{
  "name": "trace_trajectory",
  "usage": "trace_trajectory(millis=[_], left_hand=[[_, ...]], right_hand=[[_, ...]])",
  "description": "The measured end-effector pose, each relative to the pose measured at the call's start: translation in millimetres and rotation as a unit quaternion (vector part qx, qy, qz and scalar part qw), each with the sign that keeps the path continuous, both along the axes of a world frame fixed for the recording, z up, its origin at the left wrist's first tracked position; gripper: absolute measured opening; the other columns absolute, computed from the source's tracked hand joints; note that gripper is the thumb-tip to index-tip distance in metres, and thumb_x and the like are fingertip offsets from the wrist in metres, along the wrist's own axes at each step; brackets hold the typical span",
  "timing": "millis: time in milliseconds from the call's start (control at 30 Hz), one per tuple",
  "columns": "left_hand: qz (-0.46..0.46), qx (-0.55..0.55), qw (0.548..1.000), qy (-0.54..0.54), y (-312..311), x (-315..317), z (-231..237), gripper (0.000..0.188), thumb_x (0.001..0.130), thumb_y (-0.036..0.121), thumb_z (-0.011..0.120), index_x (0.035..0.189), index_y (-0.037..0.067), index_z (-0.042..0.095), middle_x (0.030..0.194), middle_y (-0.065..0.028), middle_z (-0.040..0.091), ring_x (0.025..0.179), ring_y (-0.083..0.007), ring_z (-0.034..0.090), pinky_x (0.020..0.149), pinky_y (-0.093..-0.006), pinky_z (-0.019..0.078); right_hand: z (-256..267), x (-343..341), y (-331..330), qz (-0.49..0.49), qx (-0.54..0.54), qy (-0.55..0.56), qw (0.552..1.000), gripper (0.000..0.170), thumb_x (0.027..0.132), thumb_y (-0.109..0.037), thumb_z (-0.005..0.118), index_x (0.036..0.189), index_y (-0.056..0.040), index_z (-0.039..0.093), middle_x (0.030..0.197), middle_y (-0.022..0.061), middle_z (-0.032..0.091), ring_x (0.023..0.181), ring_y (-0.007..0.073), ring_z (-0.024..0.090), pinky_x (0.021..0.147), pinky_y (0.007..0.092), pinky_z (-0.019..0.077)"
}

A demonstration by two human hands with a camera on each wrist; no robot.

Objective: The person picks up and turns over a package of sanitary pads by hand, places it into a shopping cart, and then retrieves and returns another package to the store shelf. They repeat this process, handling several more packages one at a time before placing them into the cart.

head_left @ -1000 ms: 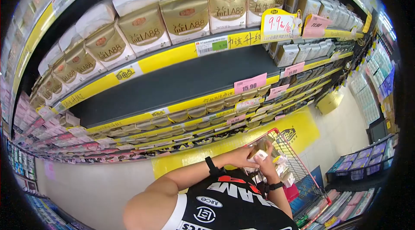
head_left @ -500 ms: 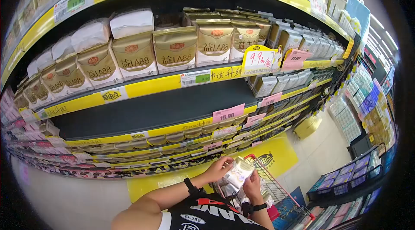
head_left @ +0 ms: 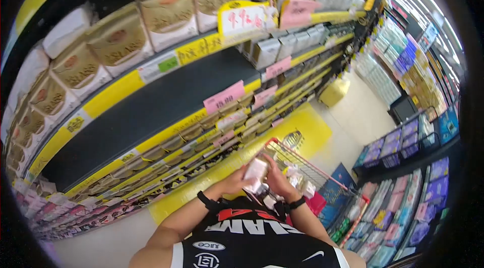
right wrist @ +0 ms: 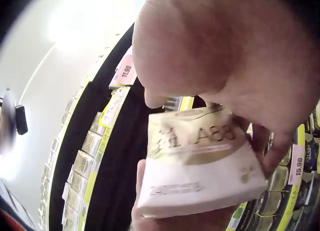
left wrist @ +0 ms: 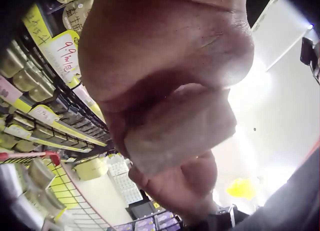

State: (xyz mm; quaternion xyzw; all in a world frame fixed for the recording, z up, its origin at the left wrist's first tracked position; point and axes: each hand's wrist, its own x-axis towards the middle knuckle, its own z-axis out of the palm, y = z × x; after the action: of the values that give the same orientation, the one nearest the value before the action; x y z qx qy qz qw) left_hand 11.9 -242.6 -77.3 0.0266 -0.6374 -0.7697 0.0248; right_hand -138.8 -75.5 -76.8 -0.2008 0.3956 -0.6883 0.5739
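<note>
A small white and gold pack (head_left: pixel 256 171) is between the two hands, in front of the chest and above the cart. My left hand (head_left: pixel 234 181) grips it from the left and my right hand (head_left: pixel 278 180) from the right. In the left wrist view the pack (left wrist: pixel 182 131) is blurred below the left palm (left wrist: pixel 165 46), with the right hand (left wrist: pixel 187 183) behind it. Printed "A88", the pack's front (right wrist: pixel 200 156) shows in the right wrist view, tilted under the right hand (right wrist: pixel 225 51); left fingers (right wrist: pixel 182 222) lie along its lower edge.
A red-rimmed wire cart (head_left: pixel 315 167) holding several packs stands just beyond the hands. Shelves of gold packs (head_left: pixel 169 13) with a yellow edge strip (head_left: pixel 196 46) run along the left. Low racks of purple packs (head_left: pixel 398 139) are at the right, a yellow box (head_left: pixel 334 91) farther off.
The pack has turned, its broad pale face no longer facing up as half a second ago. My hands have come closer together around it. The head view has swung to the right along the shelves.
</note>
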Motion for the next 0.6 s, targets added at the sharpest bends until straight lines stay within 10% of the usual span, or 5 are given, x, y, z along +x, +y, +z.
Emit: trace_trajectory(millis=[267,400,533,600], left_hand=[[0.018,0.145,0.989,-0.038,-2,7,1,0.056,0.108,0.044,0.035,0.132,-0.002,0.056,0.122,-0.0095,0.066,0.109,-0.0163,0.061,0.097,-0.0307,0.0461],[0.052,-0.061,0.995,-0.055,-1,-2,-14,0.054,0.11,0.042,0.032,0.122,-0.003,0.061,0.111,-0.0125,0.068,0.1,-0.0174,0.062,0.091,-0.0319,0.0465],[0.102,-0.208,0.969,-0.089,-2,-11,-34,0.018,0.099,0.02,0.059,0.094,0.002,0.06,0.077,-0.0092,0.06,0.071,-0.0168,0.058,0.066,-0.0318,0.0462],[0.116,-0.247,0.957,-0.096,5,-12,-43,0.017,0.087,0.012,0.07,0.085,0.004,0.055,0.07,-0.0053,0.054,0.063,-0.0163,0.053,0.06,-0.0313,0.0443]], right_hand=[[-19,7,15,0.024,0.07,0.042,0.996,0.057,0.105,-0.035,0.048,0.146,0.0026,0.039,0.145,0.0119,0.05,0.131,0.0222,0.05,0.11,0.0372,0.0406],[-26,13,15,-0.031,0.076,0.004,0.997,0.048,0.102,-0.027,0.055,0.14,0.0017,0.047,0.135,0.0113,0.058,0.12,0.0206,0.058,0.104,0.0357,0.0459],[7,5,24,-0.077,0.095,0.12,0.985,0.044,0.095,-0.016,0.066,0.133,0.0,0.052,0.127,0.0089,0.061,0.115,0.0197,0.059,0.101,0.0385,0.0487],[5,-2,34,-0.093,0.084,0.008,0.992,0.051,0.092,-0.014,0.07,0.136,-0.0019,0.047,0.125,0.0091,0.062,0.114,0.0191,0.06,0.098,0.0368,0.0512]])
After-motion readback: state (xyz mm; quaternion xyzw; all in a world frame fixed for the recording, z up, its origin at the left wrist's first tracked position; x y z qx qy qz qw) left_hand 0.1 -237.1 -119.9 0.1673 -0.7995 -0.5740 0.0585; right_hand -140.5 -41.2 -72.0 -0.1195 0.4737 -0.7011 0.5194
